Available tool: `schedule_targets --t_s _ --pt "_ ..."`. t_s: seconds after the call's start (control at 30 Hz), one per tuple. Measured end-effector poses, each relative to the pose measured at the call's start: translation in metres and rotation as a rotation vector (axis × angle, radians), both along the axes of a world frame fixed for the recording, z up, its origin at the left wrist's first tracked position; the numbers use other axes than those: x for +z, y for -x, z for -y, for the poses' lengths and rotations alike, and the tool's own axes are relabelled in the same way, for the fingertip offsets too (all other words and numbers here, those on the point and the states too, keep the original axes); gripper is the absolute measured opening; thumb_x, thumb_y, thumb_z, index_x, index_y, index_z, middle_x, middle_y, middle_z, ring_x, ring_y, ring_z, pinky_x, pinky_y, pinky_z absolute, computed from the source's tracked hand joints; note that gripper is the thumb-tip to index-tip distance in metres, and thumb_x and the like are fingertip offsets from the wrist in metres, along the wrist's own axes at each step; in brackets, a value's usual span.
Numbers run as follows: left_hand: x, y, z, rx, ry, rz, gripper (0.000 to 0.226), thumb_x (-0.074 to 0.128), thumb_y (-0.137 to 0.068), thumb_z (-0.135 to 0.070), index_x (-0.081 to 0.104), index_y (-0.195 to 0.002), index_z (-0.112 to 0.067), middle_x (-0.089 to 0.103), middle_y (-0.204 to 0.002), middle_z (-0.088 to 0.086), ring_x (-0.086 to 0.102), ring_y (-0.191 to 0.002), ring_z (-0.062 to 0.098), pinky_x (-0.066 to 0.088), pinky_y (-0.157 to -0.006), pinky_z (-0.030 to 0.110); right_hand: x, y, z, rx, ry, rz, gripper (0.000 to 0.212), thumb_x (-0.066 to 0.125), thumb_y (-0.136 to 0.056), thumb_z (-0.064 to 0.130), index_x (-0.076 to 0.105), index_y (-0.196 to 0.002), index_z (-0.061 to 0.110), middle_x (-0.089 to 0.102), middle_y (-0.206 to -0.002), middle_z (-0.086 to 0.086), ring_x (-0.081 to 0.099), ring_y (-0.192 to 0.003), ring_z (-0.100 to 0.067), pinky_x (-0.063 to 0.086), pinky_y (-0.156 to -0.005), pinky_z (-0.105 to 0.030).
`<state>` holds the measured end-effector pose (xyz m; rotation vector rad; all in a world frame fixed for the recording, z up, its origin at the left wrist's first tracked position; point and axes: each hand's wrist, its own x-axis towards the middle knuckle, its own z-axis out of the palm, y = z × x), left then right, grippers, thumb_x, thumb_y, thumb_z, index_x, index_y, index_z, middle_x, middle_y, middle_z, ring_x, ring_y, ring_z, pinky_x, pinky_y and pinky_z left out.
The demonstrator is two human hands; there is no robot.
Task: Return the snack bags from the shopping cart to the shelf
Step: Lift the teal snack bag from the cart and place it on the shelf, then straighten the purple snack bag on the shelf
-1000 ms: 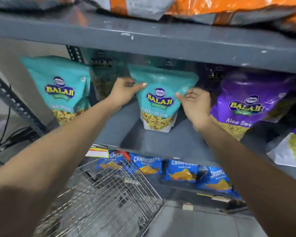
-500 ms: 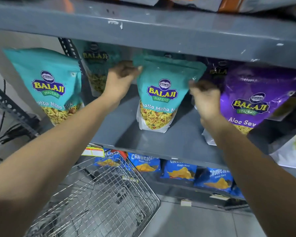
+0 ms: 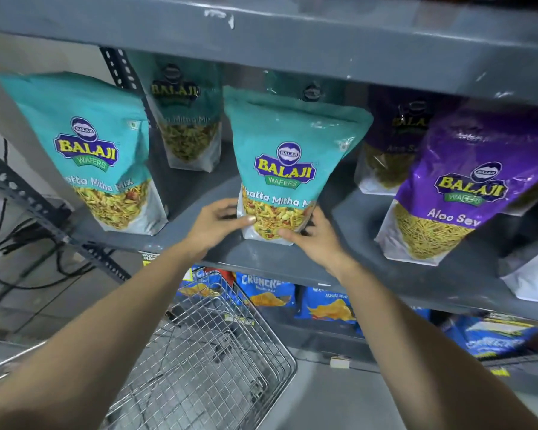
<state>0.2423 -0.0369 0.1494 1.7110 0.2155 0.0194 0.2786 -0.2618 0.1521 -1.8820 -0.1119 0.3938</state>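
A teal Balaji Khatta Mitha Mix bag (image 3: 288, 156) stands upright on the grey middle shelf (image 3: 199, 246). My left hand (image 3: 219, 223) holds its lower left corner, thumb on the front. My right hand (image 3: 316, 240) grips its lower right corner from below. A second teal bag (image 3: 90, 150) stands at the left, a third (image 3: 187, 116) further back. The wire shopping cart (image 3: 205, 361) sits below my arms; no bags show in the part of it I can see.
Purple Aloo Sev bags (image 3: 466, 187) fill the shelf's right side. Blue chip bags (image 3: 267, 293) line the lower shelf. The upper shelf board (image 3: 292, 35) overhangs closely. Black cables (image 3: 13, 249) hang at the left beside a slotted metal brace (image 3: 44, 212).
Both hands have slid down from the bag's top corners to its bottom corners. The camera has moved closer to the shelf.
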Motion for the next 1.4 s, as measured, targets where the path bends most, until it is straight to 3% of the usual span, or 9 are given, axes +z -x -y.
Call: schedule_targets --t_s 0.27,0.63,0.8,0.9,0.97,1.1,1.23,1.3,1.4 --pt "-0.004 0.037 0.005 0.103 0.035 0.022 0.029 0.078 -0.077 -0.020 0.071 -0.104 -0.024 0.073 -0.098 -0.014 0.068 -0.090 -0.006 0.051 -0.071 0.006 -0.003 0.025 -0.005 0.046 0.006 0.039 0.077 0.081 -0.057 0.052 0.040 -0.122 0.047 0.061 -0.128 0.014 0.061 -0.115 -0.018 0.051 -0.099 -0.040" --pt "-0.002 0.049 0.007 0.110 0.028 0.003 0.036 0.077 -0.077 -0.026 0.070 -0.112 -0.020 0.074 -0.108 -0.006 0.070 -0.097 0.002 0.053 -0.097 0.034 0.005 0.036 -0.005 0.074 0.020 0.045 0.072 0.081 -0.064 0.046 0.036 -0.120 0.053 0.058 -0.118 0.020 0.058 -0.118 -0.016 0.049 -0.103 -0.042" --pt "0.002 0.062 0.021 0.197 0.099 -0.004 0.073 0.071 -0.084 -0.029 0.033 -0.146 -0.020 0.058 -0.128 -0.003 0.056 -0.118 0.010 0.043 -0.095 0.028 0.006 0.045 0.002 0.077 -0.059 -0.021 0.096 0.082 -0.061 0.049 0.022 -0.136 0.050 0.050 -0.140 0.008 0.049 -0.129 -0.015 0.042 -0.110 -0.045" --pt "0.004 0.080 0.043 0.543 0.063 0.181 0.037 0.069 -0.086 -0.028 0.054 -0.118 -0.017 0.063 -0.100 0.001 0.059 -0.087 0.004 0.045 -0.082 0.025 0.005 0.063 0.025 -0.031 -0.165 -0.046 0.100 0.080 -0.070 0.040 0.015 -0.146 0.041 0.044 -0.143 -0.003 0.042 -0.134 -0.015 0.037 -0.113 -0.038" --pt "0.008 0.087 0.062 0.641 -0.023 0.280 0.012 0.068 -0.087 -0.023 0.061 -0.091 -0.014 0.061 -0.076 0.001 0.053 -0.067 0.005 0.045 -0.071 0.029 0.000 0.077 0.052 -0.168 -0.222 0.016 0.076 0.076 -0.076 0.026 0.037 -0.141 0.028 0.053 -0.135 -0.007 0.051 -0.125 -0.015 0.044 -0.103 -0.022" --pt "0.023 0.081 0.131 0.488 -0.031 0.313 0.011 0.070 -0.085 -0.018 0.068 -0.074 -0.021 0.066 -0.062 -0.010 0.057 -0.061 0.003 0.049 -0.064 0.023 -0.006 0.087 0.138 -0.387 -0.142 0.183 0.033 0.077 -0.075 0.015 0.066 -0.106 0.012 0.070 -0.104 -0.004 0.067 -0.095 -0.014 0.053 -0.082 -0.016" --pt "0.021 0.051 0.210 0.253 -0.097 0.274 0.005 0.076 -0.080 -0.026 0.074 -0.082 -0.022 0.073 -0.073 -0.009 0.062 -0.068 0.002 0.052 -0.071 0.024 -0.007 0.067 0.224 -0.495 0.029 0.201 0.051 0.084 -0.066 0.024 0.050 -0.105 0.021 0.063 -0.097 -0.003 0.062 -0.077 0.007 0.053 -0.071 -0.013" --pt "0.011 0.021 0.239 0.118 -0.112 0.144 0.045 0.081 -0.073 -0.027 0.068 -0.113 -0.009 0.074 -0.103 0.006 0.065 -0.090 0.006 0.053 -0.086 0.028 -0.009 0.045 0.247 -0.496 0.096 0.252 0.075 0.088 -0.057 0.014 0.041 -0.116 0.017 0.055 -0.101 -0.005 0.057 -0.077 0.007 0.051 -0.072 -0.018" --pt "-0.003 -0.017 0.263 -0.099 -0.082 -0.070 0.100 0.085 -0.066 -0.036 0.031 -0.146 -0.010 0.049 -0.145 0.006 0.050 -0.129 0.016 0.042 -0.108 0.031 -0.008 0.005 0.262 -0.362 0.081 0.202 0.105 0.089 -0.054 0.005 0.027 -0.139 0.013 0.049 -0.123 -0.005 0.053 -0.104 -0.010 0.045 -0.092 -0.032"
